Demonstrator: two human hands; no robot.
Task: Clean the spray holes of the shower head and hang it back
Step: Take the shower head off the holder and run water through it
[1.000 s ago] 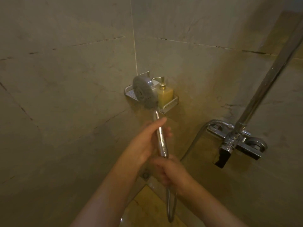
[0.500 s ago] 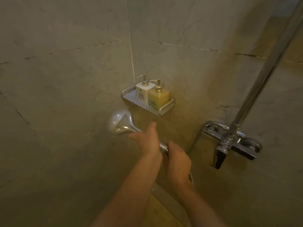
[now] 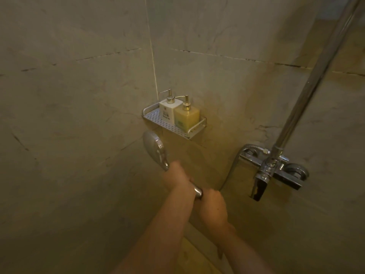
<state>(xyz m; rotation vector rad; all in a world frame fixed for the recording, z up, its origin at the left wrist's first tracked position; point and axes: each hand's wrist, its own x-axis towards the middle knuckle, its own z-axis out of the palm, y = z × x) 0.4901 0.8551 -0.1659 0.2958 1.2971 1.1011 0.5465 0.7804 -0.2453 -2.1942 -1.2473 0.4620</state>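
The chrome shower head is held low in the corner, just below the wall shelf, seen edge-on with its spray face turned left toward the wall; the holes are hidden from me. My left hand grips the upper part of its handle. My right hand grips the lower end of the handle, and a short shiny stretch of handle shows between the two hands. The hose runs from behind my right hand up to the mixer tap.
A perforated metal corner shelf carries a white pump bottle and a yellow pump bottle. A chrome riser pipe climbs from the tap to the upper right. Tiled walls close in on the left and behind.
The shower head dropped from in front of the shelf to below it and then turned edge-on. My left hand closed around the handle; both hands shifted slightly down and right.
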